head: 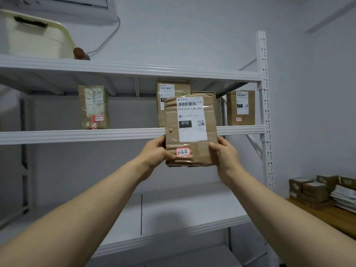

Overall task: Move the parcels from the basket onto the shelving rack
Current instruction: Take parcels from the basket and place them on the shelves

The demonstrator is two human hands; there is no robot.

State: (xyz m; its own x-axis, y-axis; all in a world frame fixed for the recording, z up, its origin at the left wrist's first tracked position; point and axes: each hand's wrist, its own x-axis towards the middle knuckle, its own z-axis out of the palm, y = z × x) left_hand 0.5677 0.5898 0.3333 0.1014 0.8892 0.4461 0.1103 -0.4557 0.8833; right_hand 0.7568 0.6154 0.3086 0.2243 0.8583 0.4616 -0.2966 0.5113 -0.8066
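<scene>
I hold a brown cardboard parcel (190,132) upright in front of the white shelving rack (115,134). It bears a white shipping label and a small red-edged sticker marked 3-2-8. My left hand (156,151) grips its lower left edge and my right hand (224,155) grips its lower right edge. The parcel's bottom hangs below the middle shelf's front edge, its top reaching above it. Three parcels stand on that shelf: one at the left (93,106), one behind the held parcel (172,93), one at the right (240,107). The basket is out of view.
A cream plastic bin (34,35) and a brown object (81,53) sit on the top shelf. The lower shelf (173,209) is bare. At the right, a wooden table (327,214) carries small boxes (312,191) and stacked mail bags. The rack's right upright (264,112) stands near the wall.
</scene>
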